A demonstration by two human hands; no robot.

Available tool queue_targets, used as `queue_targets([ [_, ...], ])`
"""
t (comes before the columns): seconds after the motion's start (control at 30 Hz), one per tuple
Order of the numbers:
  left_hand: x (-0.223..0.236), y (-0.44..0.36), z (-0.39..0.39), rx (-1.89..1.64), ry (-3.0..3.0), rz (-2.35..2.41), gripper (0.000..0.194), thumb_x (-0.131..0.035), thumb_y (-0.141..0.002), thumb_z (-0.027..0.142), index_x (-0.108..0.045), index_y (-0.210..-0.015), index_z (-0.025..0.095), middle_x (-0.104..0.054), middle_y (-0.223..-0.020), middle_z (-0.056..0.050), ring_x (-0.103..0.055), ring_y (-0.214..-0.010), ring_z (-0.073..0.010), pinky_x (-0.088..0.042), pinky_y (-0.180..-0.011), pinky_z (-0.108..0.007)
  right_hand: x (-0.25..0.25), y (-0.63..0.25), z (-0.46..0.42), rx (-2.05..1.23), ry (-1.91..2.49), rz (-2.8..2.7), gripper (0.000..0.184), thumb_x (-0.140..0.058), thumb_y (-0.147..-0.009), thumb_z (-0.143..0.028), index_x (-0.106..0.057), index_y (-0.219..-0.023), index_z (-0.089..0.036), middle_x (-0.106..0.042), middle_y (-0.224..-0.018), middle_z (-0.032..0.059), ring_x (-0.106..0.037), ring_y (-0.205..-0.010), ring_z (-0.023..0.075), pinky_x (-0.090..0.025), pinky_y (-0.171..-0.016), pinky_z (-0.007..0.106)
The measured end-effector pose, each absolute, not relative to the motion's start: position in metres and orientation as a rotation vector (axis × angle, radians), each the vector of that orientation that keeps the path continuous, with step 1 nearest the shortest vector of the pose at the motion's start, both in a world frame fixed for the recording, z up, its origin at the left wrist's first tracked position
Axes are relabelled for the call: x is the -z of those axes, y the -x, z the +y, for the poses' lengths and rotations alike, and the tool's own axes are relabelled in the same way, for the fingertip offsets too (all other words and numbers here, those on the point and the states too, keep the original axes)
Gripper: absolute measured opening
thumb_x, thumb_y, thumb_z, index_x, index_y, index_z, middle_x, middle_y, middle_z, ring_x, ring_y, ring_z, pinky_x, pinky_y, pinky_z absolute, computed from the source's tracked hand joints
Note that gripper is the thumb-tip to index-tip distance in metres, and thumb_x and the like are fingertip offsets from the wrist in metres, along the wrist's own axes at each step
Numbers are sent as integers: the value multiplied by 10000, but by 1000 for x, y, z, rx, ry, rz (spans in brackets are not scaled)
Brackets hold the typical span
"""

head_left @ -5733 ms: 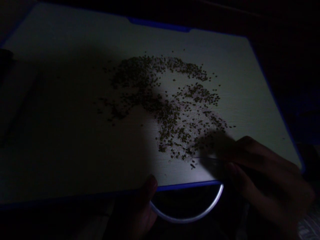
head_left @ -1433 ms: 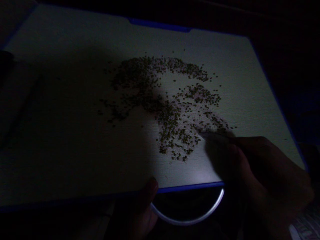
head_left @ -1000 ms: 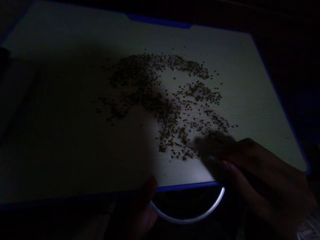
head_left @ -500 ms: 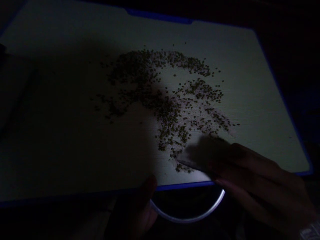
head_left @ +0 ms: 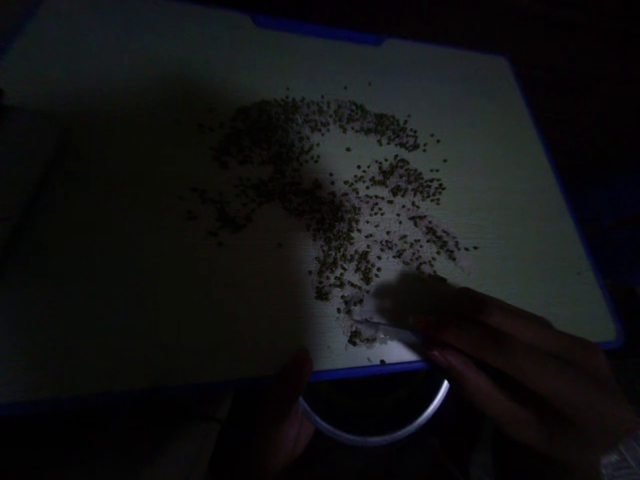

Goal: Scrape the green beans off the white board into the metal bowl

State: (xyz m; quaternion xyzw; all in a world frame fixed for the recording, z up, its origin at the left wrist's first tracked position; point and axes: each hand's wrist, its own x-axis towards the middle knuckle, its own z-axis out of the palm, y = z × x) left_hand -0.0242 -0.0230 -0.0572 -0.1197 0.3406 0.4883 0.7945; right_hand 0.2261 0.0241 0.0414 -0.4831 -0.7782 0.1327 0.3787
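Note:
A pale board (head_left: 500, 167) with a blue rim carries a wide scatter of small dark grains (head_left: 360, 220). My right hand (head_left: 510, 373) lies low over the board's near right part, its fingers pressed together on a thin pale strip (head_left: 387, 328) whose edge touches the nearest grains. Just below the board's near edge is a round bowl with a bright metal rim (head_left: 380, 437). My left hand (head_left: 273, 427) grips that rim on its left side, thumb up against the board's edge. The scene is very dark, and the bowl's inside is black.
Only a patch around the grains is lit. The board's left half (head_left: 100, 233) lies in deep shadow. Beyond the blue rim on every side I see only darkness.
My right hand has swept the strip leftward and toward the near edge, dragging a few grains with it. The left hand and the bowl have stayed put.

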Motion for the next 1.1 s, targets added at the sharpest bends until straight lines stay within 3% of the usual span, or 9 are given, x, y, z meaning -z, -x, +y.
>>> queue_targets([
  [0.2,48,20,-22,-1006,369,786,214,-860,-910,299,-899,-1121,299,-905,-1181,-32,-602,-1518,-393,-346,-1351,-577,-45,-232,24,-379,1296,-1942,259,-770,-942,-171,-853,-1171,-261,-884,-1099,76,-879,-999,280,-753,-855,336],
  [0.37,37,12,-18,-1068,393,862,162,-879,-899,281,-897,-1058,306,-919,-1040,-2,-676,-1443,-379,-376,-1336,-553,-44,-236,29,-383,1163,-1978,274,-726,-920,-159,-847,-1127,-291,-871,-934,39,-877,-862,265,-759,-822,358],
  [0.47,37,13,-16,-1052,359,882,216,-856,-909,247,-890,-1118,287,-919,-997,-7,-708,-1404,-370,-395,-1331,-543,-45,-235,33,-390,1118,-2037,264,-732,-893,-124,-846,-1079,-274,-863,-897,33,-873,-838,257,-759,-844,368],
  [0.6,39,16,-18,-1031,318,894,433,-852,-918,325,-822,-1348,285,-913,-1135,-32,-675,-1441,-384,-409,-1325,-549,-42,-236,29,-378,1103,-2033,270,-740,-875,-129,-844,-1084,-266,-861,-896,38,-872,-840,270,-763,-865,421],
  [0.73,40,17,-20,-964,296,892,361,-832,-953,323,-838,-1315,327,-899,-1216,-2,-603,-1516,-342,-338,-1357,-501,-36,-240,20,-331,1160,-1983,305,-734,-880,-154,-849,-1129,-289,-866,-944,48,-874,-888,285,-759,-908,468],
  [0.87,38,11,-16,-970,263,772,223,-833,-960,375,-888,-1172,332,-883,-1273,2,-587,-1529,-342,-307,-1364,-508,-37,-243,19,-348,1210,-1963,274,-746,-895,-166,-852,-1114,-291,-868,-986,51,-875,-936,284,-759,-895,428],
  [1.0,38,5,-10,-1058,200,708,193,-956,-833,379,-912,-1006,304,-920,-999,-4,-664,-1455,-364,-325,-1359,-546,-40,-241,19,-310,1371,-1880,183,-781,-917,-213,-834,-1090,-244,-863,-1117,83,-854,-1004,248,-732,-904,338],
  [1.1,43,7,-11,-1066,173,674,111,-908,-887,344,-907,-978,280,-917,-951,-25,-693,-1427,-365,-365,-1341,-566,-42,-236,19,-249,1413,-1768,144,-727,-970,-225,-812,-1083,-251,-848,-1018,56,-836,-939,206,-712,-896,305],
])
